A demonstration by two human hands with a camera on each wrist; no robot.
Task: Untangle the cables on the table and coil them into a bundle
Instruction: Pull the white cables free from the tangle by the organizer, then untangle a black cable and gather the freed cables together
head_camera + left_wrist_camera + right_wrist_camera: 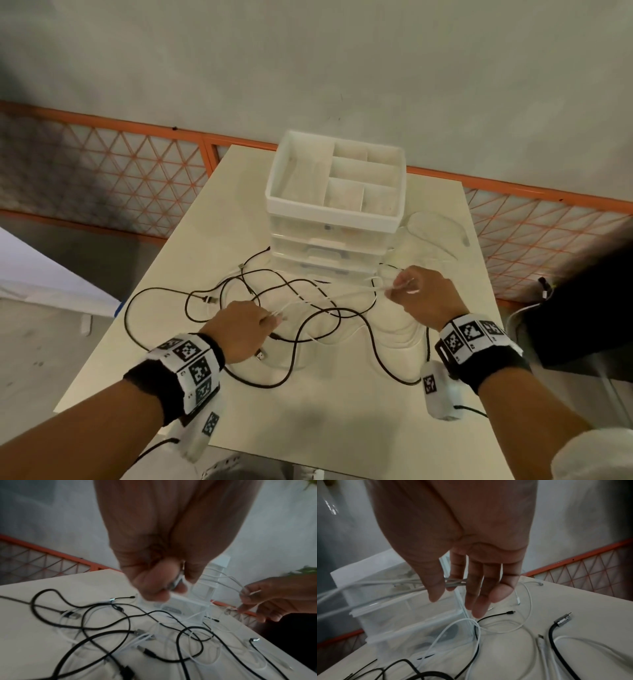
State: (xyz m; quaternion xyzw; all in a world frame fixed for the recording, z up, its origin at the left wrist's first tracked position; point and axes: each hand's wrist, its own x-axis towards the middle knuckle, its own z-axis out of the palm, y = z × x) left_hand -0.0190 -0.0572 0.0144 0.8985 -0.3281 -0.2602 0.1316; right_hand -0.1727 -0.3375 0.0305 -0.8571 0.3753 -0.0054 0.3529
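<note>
Surface: a pale cream table (342, 404), its far edge toward a grey wall.
Room: an orange-framed mesh barrier (102, 164) runs behind the table; grey floor lies to the left.
Organiser: a white drawer unit (334, 205) with an open compartmented top tray stands at the table's far middle, just behind the cables.
Black cables: several black cables (301, 329) lie looped and crossing over the table's middle, between the two hands and the drawer unit; their plugs point different ways.
White cables: white cables (329, 298) are mixed among the black ones. One stretch is lifted off the table and runs roughly left to right between the hands.
Left hand: the left hand (239, 329) is above the near-left part of the tangle, fingers curled, pinching a white cable end between thumb and fingers.
Right hand: the right hand (424, 294) is raised just right of the drawer unit. Thumb and forefinger pinch a few gathered white strands, which run off leftward in the right wrist view; the other fingers hang straight.
Thick cable: in the right wrist view a thick black cable with a ribbed metal plug (561, 621) lies on the table, plug pointing away and right.
Hard to make out: white cables blend into the pale table, so their full paths cannot be traced. The left wrist view is blurred around the fingers.
</note>
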